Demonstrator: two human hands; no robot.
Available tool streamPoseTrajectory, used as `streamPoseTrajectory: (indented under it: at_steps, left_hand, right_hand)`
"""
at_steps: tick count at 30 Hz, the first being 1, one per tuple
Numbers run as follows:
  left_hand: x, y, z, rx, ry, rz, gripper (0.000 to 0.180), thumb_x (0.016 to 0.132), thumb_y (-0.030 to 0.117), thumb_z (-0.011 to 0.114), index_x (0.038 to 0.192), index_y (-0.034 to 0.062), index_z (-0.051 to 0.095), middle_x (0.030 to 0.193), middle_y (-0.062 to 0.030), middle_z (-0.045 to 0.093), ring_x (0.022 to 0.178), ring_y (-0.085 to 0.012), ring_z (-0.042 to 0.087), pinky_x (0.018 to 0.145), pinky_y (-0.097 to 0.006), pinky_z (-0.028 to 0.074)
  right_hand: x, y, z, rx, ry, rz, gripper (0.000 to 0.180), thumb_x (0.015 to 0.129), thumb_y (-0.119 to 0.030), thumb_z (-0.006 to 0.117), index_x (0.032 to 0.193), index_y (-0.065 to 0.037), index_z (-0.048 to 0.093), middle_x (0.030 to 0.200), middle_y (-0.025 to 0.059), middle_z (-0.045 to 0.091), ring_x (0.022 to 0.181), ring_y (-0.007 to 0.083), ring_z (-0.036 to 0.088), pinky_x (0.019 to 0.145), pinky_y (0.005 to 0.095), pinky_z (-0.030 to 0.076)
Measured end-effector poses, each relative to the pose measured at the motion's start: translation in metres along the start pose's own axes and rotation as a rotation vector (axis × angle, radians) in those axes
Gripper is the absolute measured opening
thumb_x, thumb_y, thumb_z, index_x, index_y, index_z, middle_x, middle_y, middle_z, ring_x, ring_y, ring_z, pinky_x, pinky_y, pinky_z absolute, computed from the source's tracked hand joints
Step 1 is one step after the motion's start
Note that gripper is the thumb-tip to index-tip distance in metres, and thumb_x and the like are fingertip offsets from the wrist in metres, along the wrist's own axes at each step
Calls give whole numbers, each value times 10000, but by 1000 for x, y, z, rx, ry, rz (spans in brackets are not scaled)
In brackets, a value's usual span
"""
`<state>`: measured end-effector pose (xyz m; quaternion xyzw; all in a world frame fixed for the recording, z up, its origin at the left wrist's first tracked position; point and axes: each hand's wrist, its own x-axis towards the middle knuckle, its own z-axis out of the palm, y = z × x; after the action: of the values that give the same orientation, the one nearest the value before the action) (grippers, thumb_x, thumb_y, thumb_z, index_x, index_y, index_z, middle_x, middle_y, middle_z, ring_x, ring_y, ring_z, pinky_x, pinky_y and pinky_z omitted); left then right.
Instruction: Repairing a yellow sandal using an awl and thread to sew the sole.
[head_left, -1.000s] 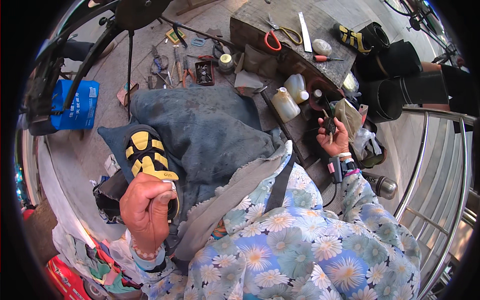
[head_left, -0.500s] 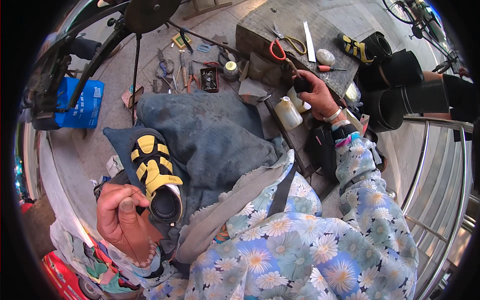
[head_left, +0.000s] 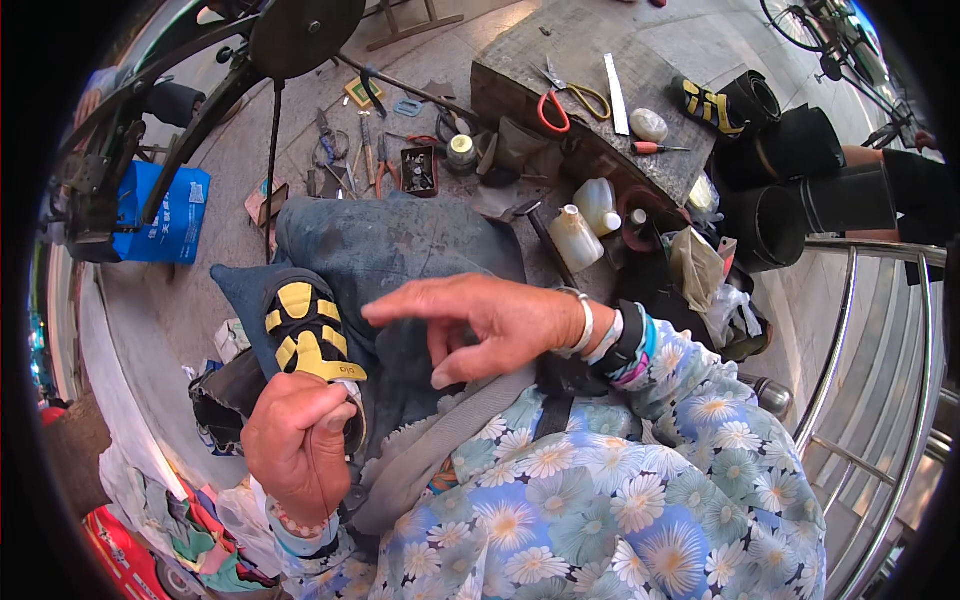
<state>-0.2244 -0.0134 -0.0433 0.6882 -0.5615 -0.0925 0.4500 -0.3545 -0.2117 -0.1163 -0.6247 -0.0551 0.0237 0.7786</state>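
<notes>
The left hand (head_left: 300, 440) is pinched narrow, thumb against fingertips, with a thin dark thread (head_left: 318, 460) running down from the pinch; it sits at the heel end of the black-and-yellow sandal (head_left: 306, 335), covering part of it, and whether it touches I cannot tell. The right hand (head_left: 485, 318) hangs just to the right of the sandal, palm down, index finger stretched toward it and thumb parted from the fingers. The sandal itself lies on the left part of a worn blue-grey cloth (head_left: 400, 250) over the lap. Beyond the sandal, on the paving, are pliers (head_left: 383, 172), a dark tray (head_left: 419, 168) of small parts and a squat jar (head_left: 461, 150). Left of the sandal and farther off stands a blue bag (head_left: 165, 215), under a dark metal frame with a wheel (head_left: 305, 38). Well to the sandal's right and beyond it, two plastic bottles (head_left: 576, 240) stand beside a low grey box (head_left: 590, 38), whose top bears scissors (head_left: 556, 84), a white strip (head_left: 616, 95), a red-handled screwdriver (head_left: 650, 147) and a second yellow-and-black sandal (head_left: 710, 106).
</notes>
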Motion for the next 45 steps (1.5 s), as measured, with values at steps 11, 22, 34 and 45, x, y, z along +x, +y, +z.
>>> streamPoseTrajectory:
  at_steps: [11, 22, 34, 45]
  left_hand:
    - [-29, -11, -40, -174, 422, -117, 170, 977, 140, 463, 943, -19, 514, 753, -69, 435, 681, -154, 457, 656, -307, 388]
    - [-92, -63, -116, -570, 800, -294, 170, 969, 160, 507, 924, -4, 504, 751, -46, 425, 669, -138, 405, 688, -321, 339]
    - [-108, -83, -129, -591, 909, -367, 259, 980, 182, 500, 1086, -52, 536, 761, -34, 452, 677, -129, 409, 673, -299, 352]
    - [-108, -81, -122, -633, 935, -407, 246, 981, 191, 501, 1074, -32, 550, 759, -31, 487, 662, -121, 423, 636, -292, 359]
  right_hand:
    - [-33, 43, -174, -81, 1008, 148, 144, 896, -178, 623, 975, -58, 616, 762, 40, 623, 585, 98, 606, 567, 237, 531]
    - [-66, -44, -194, -230, 1097, -188, 304, 941, -291, 576, 1012, -2, 637, 877, 85, 666, 702, 152, 657, 657, 279, 556]
    - [-69, -120, -151, -496, 900, -468, 445, 996, -357, 440, 1005, 47, 628, 754, 102, 633, 703, 166, 631, 725, 296, 515]
    - [-64, -124, -165, -996, 1150, -430, 366, 976, -331, 508, 939, -21, 700, 760, 49, 684, 744, 70, 580, 784, 244, 437]
